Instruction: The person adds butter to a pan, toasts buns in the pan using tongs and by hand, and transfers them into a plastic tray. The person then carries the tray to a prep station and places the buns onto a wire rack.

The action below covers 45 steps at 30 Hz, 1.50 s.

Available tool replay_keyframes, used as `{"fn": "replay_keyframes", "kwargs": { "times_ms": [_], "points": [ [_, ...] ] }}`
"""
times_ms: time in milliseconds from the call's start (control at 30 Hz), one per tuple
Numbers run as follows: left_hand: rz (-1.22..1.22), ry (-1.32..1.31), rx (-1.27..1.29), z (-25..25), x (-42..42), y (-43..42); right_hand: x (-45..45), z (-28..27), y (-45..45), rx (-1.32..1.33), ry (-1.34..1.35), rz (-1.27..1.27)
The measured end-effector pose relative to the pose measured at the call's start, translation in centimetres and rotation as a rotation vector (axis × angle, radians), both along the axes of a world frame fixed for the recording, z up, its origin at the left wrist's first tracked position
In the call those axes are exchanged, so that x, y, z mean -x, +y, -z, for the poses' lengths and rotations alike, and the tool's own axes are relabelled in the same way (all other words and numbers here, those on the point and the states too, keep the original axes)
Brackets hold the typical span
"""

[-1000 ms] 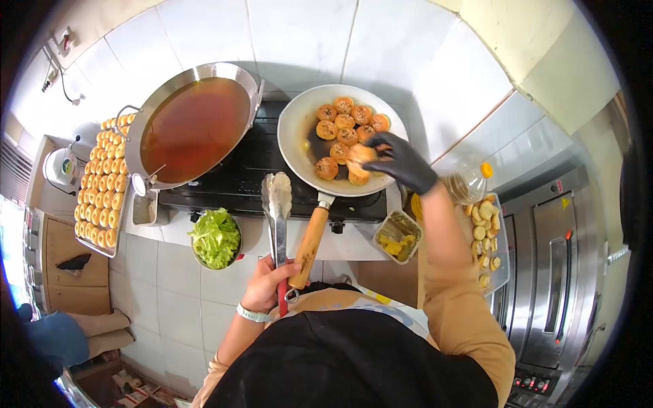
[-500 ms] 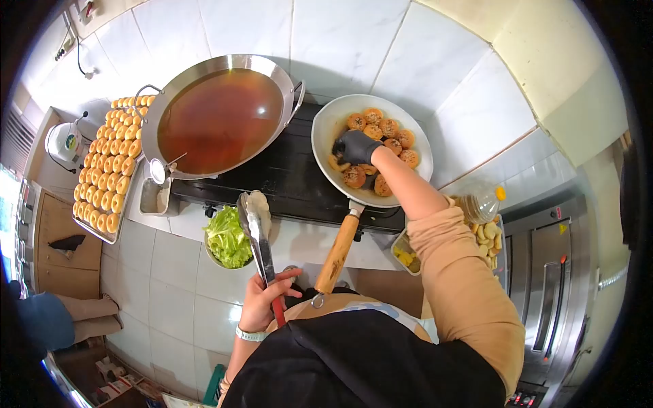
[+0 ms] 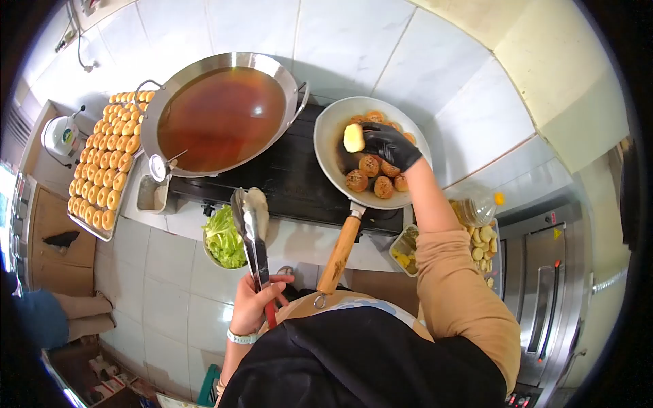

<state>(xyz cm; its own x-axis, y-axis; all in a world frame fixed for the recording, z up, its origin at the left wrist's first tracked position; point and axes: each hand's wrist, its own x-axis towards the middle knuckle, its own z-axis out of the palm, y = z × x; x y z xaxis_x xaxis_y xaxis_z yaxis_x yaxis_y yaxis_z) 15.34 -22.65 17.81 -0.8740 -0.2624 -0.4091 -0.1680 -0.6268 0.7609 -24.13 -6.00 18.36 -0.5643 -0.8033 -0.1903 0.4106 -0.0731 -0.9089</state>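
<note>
Tongs (image 3: 254,248): gripped low in our left hand (image 3: 252,302), pointing forward. Bun (image 3: 353,138): we pinch it in our gloved right hand (image 3: 389,146), outstretched above the pan (image 3: 326,163).

White wall tiles (image 3: 354,51) rise beyond the right hand (image 3: 389,144), with a steel appliance (image 3: 530,258) to its right and pale floor tiles (image 3: 163,292) leftward.

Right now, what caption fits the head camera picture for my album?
Gloved right hand holds a piece of bread over the pan; left hand holds tongs.
</note>
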Motion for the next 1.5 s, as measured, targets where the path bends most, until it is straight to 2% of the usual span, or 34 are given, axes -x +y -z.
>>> {"fn": "replay_keyframes", "kwargs": {
  "times_ms": [33, 100, 133, 200, 233, 300, 333, 367, 433, 467, 533, 600, 667, 733, 800, 867, 900, 933, 1000, 1033, 1133, 1167, 1200, 1267, 1300, 1367, 1400, 1433, 1500],
  "points": [
    [0.081, -0.045, 0.072, -0.3, 0.2, -0.2, -0.4, -0.5, 1.4, 0.136, -0.059, -0.031],
    [0.257, -0.135, 0.223, -1.2, 0.8, -0.8, -0.9, -0.4, 3.8, 0.172, 0.248, 0.014],
    [0.278, -0.122, 0.305, -2.0, 1.4, -0.5, -1.9, -0.4, 5.0, 0.454, -0.341, 0.068],
    [0.304, -0.094, 0.472, -4.1, 3.2, 0.3, -5.6, -1.7, 6.7, 0.284, 0.119, 0.138],
    [0.372, -0.118, 0.517, -5.1, 4.0, 0.5, -6.4, -1.2, 7.3, 0.337, 0.191, 0.085],
    [0.493, 0.040, 0.802, -7.1, 5.9, 1.3, -8.7, -1.3, 8.2, 0.064, 0.605, 0.108],
    [0.558, 0.128, 0.943, -8.2, 7.0, 1.9, -10.9, -1.3, 8.9, 0.250, 0.301, 0.117],
    [0.643, 0.114, 0.963, -9.4, 8.4, 3.0, -12.9, -1.4, 9.6, 0.435, -0.006, 0.140],
    [0.686, 0.191, 1.012, -8.8, 9.6, 3.9, -15.9, -2.8, 10.9, 0.385, -0.159, 0.211],
    [0.716, 0.210, 1.038, -8.5, 10.0, 4.1, -16.5, -2.8, 12.0, 0.308, -0.139, 0.212],
    [0.847, 0.174, 0.989, -9.0, 10.8, 4.6, -17.4, -3.4, 13.0, 0.407, -0.050, 0.112],
    [0.940, 0.172, 0.949, -8.9, 11.2, 5.1, -18.6, -4.8, 14.1, 0.387, -0.098, 0.143],
    [0.980, 0.212, 0.927, -8.1, 11.4, 5.1, -19.2, -5.5, 14.8, 0.312, 0.009, 0.196],
    [1.025, 0.205, 0.883, -7.9, 11.4, 5.0, -18.2, -4.7, 16.2, 0.284, 0.380, 0.234],
    [1.037, 0.221, 0.820, -7.1, 11.4, 4.7, -18.8, -5.6, 17.4, 0.532, -0.034, 0.375],
    [1.008, 0.235, 0.746, -6.3, 11.4, 5.0, -19.1, -6.4, 16.4, 0.158, 0.454, 0.823],
    [1.004, 0.235, 0.747, -5.9, 11.4, 5.2, -19.4, -6.7, 15.7, 0.121, 0.499, 0.856],
    [1.000, 0.237, 0.748, -5.8, 11.5, 5.3, -18.4, -5.1, 15.2, 0.109, 0.872, 0.815],
    [1.017, 0.202, 0.734, -5.8, 11.7, 5.9, -18.6, -6.0, 15.4, -0.203, 1.242, 0.604],
    [1.015, 0.175, 0.747, -5.8, 11.8, 6.2, -18.6, -6.0, 15.2, -0.299, 1.309, 0.643],
    [1.022, 0.150, 0.881, -7.1, 11.9, 6.8, -17.6, -3.9, 15.7, -0.352, 1.177, 0.973],
    [1.035, 0.161, 0.912, -8.0, 11.7, 6.9, -16.8, -2.3, 16.1, -0.120, 0.796, 1.040],
    [1.052, 0.174, 0.942, -8.3, 11.6, 7.0, -16.5, -2.2, 16.8, 0.160, 0.500, 0.999],
    [0.983, 0.189, 0.807, -7.0, 11.1, 6.2, -16.2, -2.0, 18.9, 0.688, -0.099, 0.858],
    [0.929, 0.165, 0.742, -7.7, 10.9, 6.2, -16.3, -1.4, 19.3, 0.919, -0.295, 0.773],
    [0.872, 0.075, 0.547, -9.7, 10.7, 6.2, -16.5, 0.1, 20.7, 0.957, -0.306, 0.726],
    [0.828, 0.078, 0.562, -7.6, 10.2, 4.6, -16.9, 0.7, 21.3, 0.975, -0.321, 0.700],
    [0.778, 0.082, 0.478, -7.0, 9.9, 3.9, -17.4, 0.4, 21.9, 0.852, -0.305, 0.756],
    [0.663, 0.105, 0.344, -5.9, 8.9, 2.6, -18.4, 0.1, 23.3, 0.264, -0.072, 0.779]
  ]
}}
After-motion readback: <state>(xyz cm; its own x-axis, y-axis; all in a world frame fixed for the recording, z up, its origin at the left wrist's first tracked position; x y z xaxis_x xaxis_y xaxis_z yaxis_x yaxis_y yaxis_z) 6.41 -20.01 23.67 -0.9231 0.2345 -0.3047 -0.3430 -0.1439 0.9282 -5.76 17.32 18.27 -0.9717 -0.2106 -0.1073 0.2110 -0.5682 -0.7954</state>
